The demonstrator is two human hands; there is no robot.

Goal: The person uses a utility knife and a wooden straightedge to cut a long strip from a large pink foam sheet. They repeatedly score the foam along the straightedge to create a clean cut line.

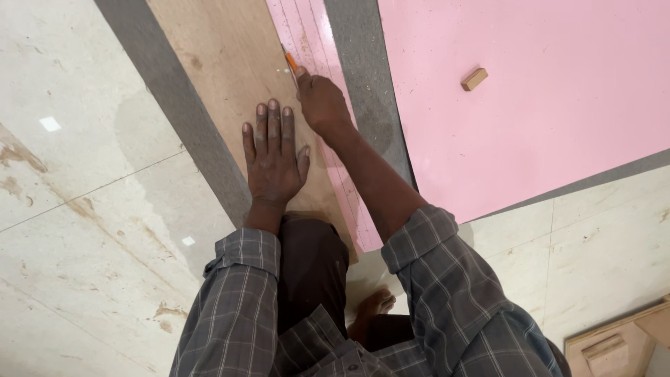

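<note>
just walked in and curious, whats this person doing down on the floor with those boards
A person in a grey checked shirt crouches over a long brown plywood board on the floor. Their left hand presses flat on it. Their right hand holds a thin orange pencil-like tool, tip on a narrow pink laminate strip along the board's edge. A large pink sheet lies beside, with a small wooden block on it.
</note>
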